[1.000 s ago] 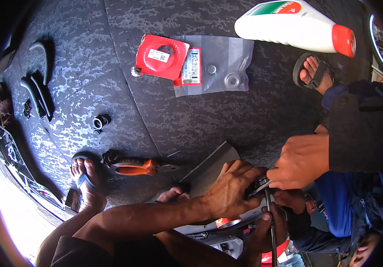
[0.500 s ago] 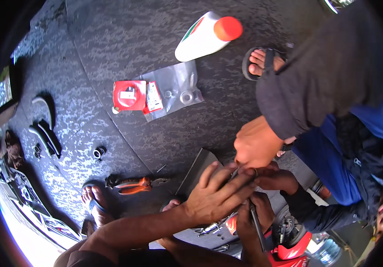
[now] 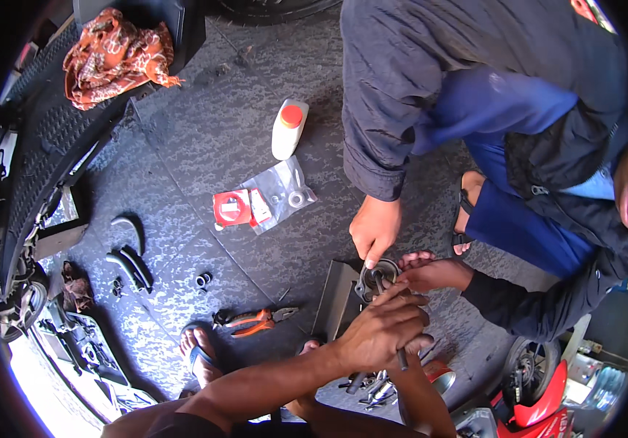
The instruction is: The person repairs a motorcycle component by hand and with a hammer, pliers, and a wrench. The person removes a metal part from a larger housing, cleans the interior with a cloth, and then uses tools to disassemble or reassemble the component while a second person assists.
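My left hand (image 3: 385, 332) is closed round a dark metal rod (image 3: 402, 359), whose upper end stands in a round, cup-shaped metal part (image 3: 366, 281). Just below it, my right hand (image 3: 419, 343) is partly covered by the left and appears closed on the same rod; most of its fingers are hidden. Facing me from the right, a co-worker in a dark jacket presses a thumb of one hand (image 3: 376, 228) at the part's rim. The co-worker's other hand (image 3: 438, 274) steadies the part from the side.
Orange-handled pliers (image 3: 252, 320) lie on the dark floor, left of a flat metal plate (image 3: 332, 296). Farther up are a clear plastic bag (image 3: 279, 182), a red packet (image 3: 231, 208) and a white bottle (image 3: 285, 139). Black curved pieces (image 3: 133, 269) lie left; a red motorcycle part (image 3: 544, 401) is lower right.
My view has shifted, showing more floor and a patterned cloth at upper left. My left hand has drawn down from the metal part, uncovering its round opening, and its spread fingers have curled.
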